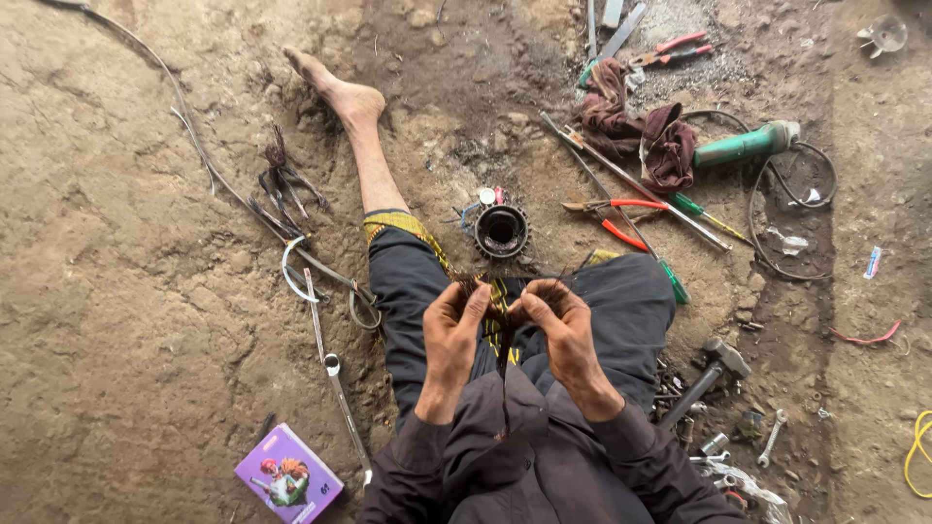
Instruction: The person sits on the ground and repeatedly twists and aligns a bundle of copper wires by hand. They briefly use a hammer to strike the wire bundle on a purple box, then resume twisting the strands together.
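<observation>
Two hands, left hand (452,325) and right hand (561,320), pinch a copper wire bundle (497,309) in their fingers; more bundles (282,184) lie untouched beside the stator (501,231).

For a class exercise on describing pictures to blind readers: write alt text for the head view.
Seen from above, a person sitting on a dirt floor pinches a bundle of thin dark wires between the left hand and right hand. A round metal motor part, pliers, a hammer and rags lie around.
</observation>
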